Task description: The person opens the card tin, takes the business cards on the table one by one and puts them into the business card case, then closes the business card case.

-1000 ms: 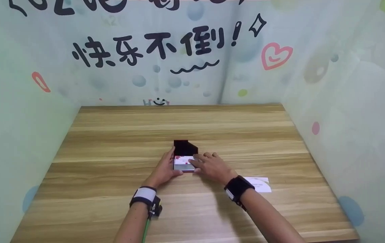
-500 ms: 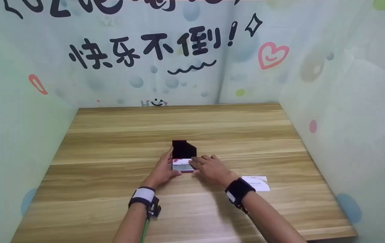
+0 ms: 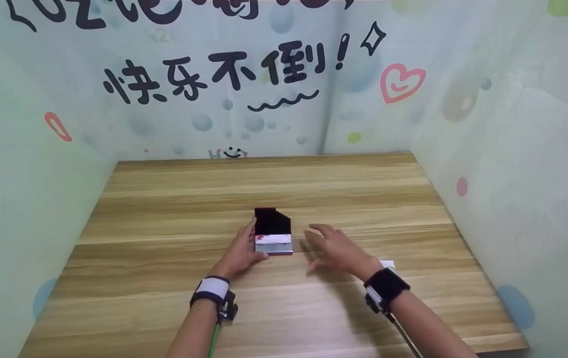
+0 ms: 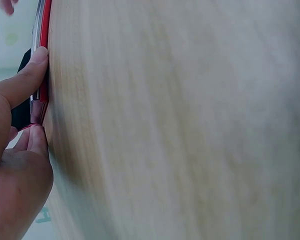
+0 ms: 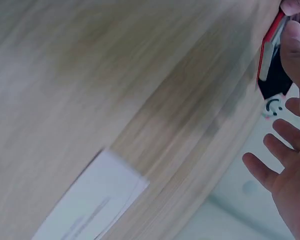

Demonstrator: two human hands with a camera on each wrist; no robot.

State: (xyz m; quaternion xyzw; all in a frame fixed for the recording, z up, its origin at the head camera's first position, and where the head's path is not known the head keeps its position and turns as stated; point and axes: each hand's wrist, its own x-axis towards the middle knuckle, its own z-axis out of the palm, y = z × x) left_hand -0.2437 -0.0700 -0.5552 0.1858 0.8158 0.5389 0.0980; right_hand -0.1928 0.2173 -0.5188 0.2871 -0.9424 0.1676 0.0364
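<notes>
A business card case [image 3: 273, 247] lies on the table with its black-lined lid [image 3: 271, 222] raised away from me. Inside, a white card with red print [image 3: 274, 238] shows as a strip above the silvery front part. My left hand [image 3: 238, 253] grips the case, thumb at the near edge and fingers along the left side; the left wrist view shows the case's red edge [image 4: 45, 25] by the thumb. To the right of the case and apart from it, my right hand [image 3: 341, 250] hovers with spread fingers, holding nothing.
Another white card [image 5: 97, 192] lies flat on the wooden table, partly hidden under my right wrist in the head view. Printed fabric walls [image 3: 284, 129] enclose the table [image 3: 164, 199] at the back and both sides.
The card slid toward me into the case under my right fingers. My right hand then let go and moved off to the right. The left hand keeps its grip on the case.
</notes>
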